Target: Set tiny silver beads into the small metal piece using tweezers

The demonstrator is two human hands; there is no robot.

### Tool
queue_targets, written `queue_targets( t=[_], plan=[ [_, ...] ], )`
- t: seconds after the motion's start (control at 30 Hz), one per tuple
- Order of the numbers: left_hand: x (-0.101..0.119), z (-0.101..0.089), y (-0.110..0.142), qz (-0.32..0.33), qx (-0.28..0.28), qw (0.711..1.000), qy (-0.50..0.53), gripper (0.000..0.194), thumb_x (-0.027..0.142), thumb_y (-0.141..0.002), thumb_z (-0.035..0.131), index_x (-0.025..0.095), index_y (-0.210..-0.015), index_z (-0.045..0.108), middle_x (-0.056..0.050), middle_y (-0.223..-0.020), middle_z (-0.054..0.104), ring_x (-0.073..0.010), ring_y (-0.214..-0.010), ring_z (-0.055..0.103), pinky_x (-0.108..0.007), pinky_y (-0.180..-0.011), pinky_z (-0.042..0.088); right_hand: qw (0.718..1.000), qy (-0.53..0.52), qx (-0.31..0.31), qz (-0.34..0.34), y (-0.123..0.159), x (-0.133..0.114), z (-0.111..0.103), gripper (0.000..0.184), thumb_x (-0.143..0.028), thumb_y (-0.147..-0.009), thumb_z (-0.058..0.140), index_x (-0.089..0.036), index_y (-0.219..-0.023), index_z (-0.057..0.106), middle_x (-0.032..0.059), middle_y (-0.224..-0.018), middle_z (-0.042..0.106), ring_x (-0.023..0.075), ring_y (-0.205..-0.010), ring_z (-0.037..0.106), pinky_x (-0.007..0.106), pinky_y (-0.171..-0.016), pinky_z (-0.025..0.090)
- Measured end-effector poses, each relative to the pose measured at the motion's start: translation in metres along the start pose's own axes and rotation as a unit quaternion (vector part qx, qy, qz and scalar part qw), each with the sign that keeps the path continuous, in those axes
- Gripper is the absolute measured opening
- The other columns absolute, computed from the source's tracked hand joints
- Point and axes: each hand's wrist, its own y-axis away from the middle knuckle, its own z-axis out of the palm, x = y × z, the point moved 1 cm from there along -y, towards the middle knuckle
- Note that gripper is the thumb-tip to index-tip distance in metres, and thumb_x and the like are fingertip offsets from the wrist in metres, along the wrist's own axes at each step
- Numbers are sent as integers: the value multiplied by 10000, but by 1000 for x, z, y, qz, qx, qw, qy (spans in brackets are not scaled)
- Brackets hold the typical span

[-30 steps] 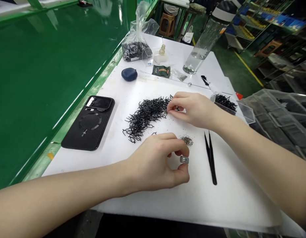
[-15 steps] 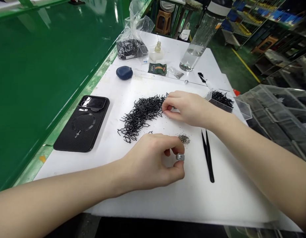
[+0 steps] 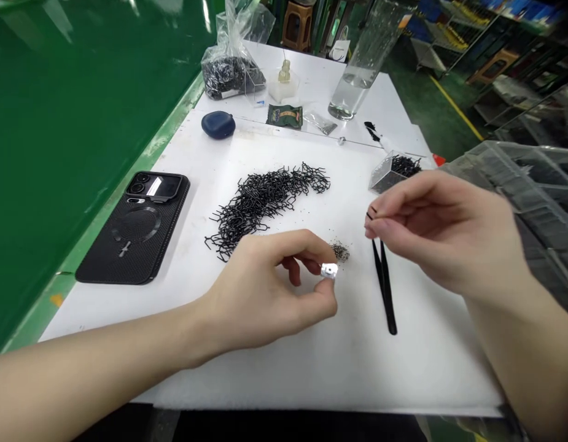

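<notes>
Gripping a small silver metal part (image 3: 328, 271) between thumb and forefinger of the left hand (image 3: 260, 294), remaining fingers curling loosely beneath. Pinching a short black wire clip (image 3: 370, 215) at the tips of thumb and forefinger of the right hand (image 3: 449, 236), other fingers relaxed; clip largely hidden by the fingertips, exact shape not confirmed. Holding both hands off the sheet, fingertips facing each other across a narrow gap.

Judged as sound practice: keeping both pinches light and steady, holding the clip level with the silver part, avoiding any bending of the thin wire, and keeping wrists clear of loose pieces.

Finding a heap of grey specks (image 3: 340, 252) just beyond the left fingertips and the silver part. Finding tweezers (image 3: 385, 285) lying just below the right fingertips, untouched. Noting a pile of black clips (image 3: 265, 205) beyond the left hand, not touching it, and a clear box of clips (image 3: 393, 173) beyond the right fingers. Recording, farther out on the white foam sheet (image 3: 417, 374), a phone in a black case (image 3: 131, 227) left of the pile, then a navy pouch (image 3: 218, 124), a plastic bag of clips (image 3: 228, 77) and a water bottle (image 3: 352, 80), all well apart from both hands.
</notes>
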Motion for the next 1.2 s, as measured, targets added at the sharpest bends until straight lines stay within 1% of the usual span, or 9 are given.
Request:
queue_targets(
  t=[0.13,0.23,0.37,0.53,0.7,0.83,0.93,1.1,1.2],
  plan=[
    [1,-3,-7,-81,27,990,116,162,132,-824,835,210,-961,875,9,-963,894,-146,-831,831,-198,-768,697,999,-40,23,11,22,5,6,400,-78,-951,828,-372,-1219,868,-2,-927,788,190,-794,749,339,-710,662],
    [-3,-5,-11,-129,20,972,197,258,78,-803,890,273,-968,919,49,-989,913,-139,-910,879,-145,-826,705,998,-39,43,-6,22,2,10,297,-108,-977,837,-366,-1109,904,-7,-992,843,201,-882,791,372,-770,684],
    [-8,-6,-12,-178,-17,947,266,356,36,-822,911,344,-999,943,66,-1063,919,-153,-990,899,-128,-868,701,996,-29,88,19,21,-9,11,328,-103,-935,894,-427,-966,858,-74,-998,868,233,-900,848,444,-785,738],
    [-9,-8,-12,-195,-28,936,290,334,68,-875,921,349,-1054,938,60,-1068,919,-169,-1028,899,-141,-882,706,995,-14,99,27,26,-17,11,242,-220,-897,994,-392,-1001,859,-38,-960,885,318,-949,895,478,-654,743],
    [-11,-8,-14,-206,-29,930,305,286,58,-824,978,291,-968,896,49,-909,899,-236,-1018,908,-236,-902,748,996,15,84,12,29,-22,14,308,-196,-890,961,-495,-902,889,-80,-1012,886,296,-886,875,518,-721,765],
    [-13,-7,-15,-202,-33,928,311,236,90,-860,980,294,-950,903,48,-915,900,-242,-1035,907,-263,-951,748,996,-11,79,28,28,-23,17,341,-172,-893,953,-507,-908,890,-92,-897,861,250,-751,840,445,-556,686],
    [-14,-6,-15,-202,-34,925,320,230,83,-876,969,293,-954,920,42,-941,906,-226,-1012,909,-245,-942,745,996,-10,85,22,29,-23,18,318,-158,-915,928,-472,-930,881,-79,-953,870,233,-750,834,418,-496,635],
    [-12,-6,-16,-209,-36,925,316,294,49,-862,933,323,-967,936,45,-973,914,-210,-1013,905,-231,-942,737,996,14,84,16,30,-23,18,224,-238,-922,944,-434,-965,844,-42,-974,859,267,-832,844,442,-556,658],
    [-11,-6,-18,-211,-39,925,314,309,45,-820,937,322,-957,942,50,-986,913,-204,-990,905,-190,-834,731,997,11,82,4,29,-22,17,257,-195,-976,865,-444,-996,809,-61,-1042,857,249,-815,830,453,-607,669]
  ],
)
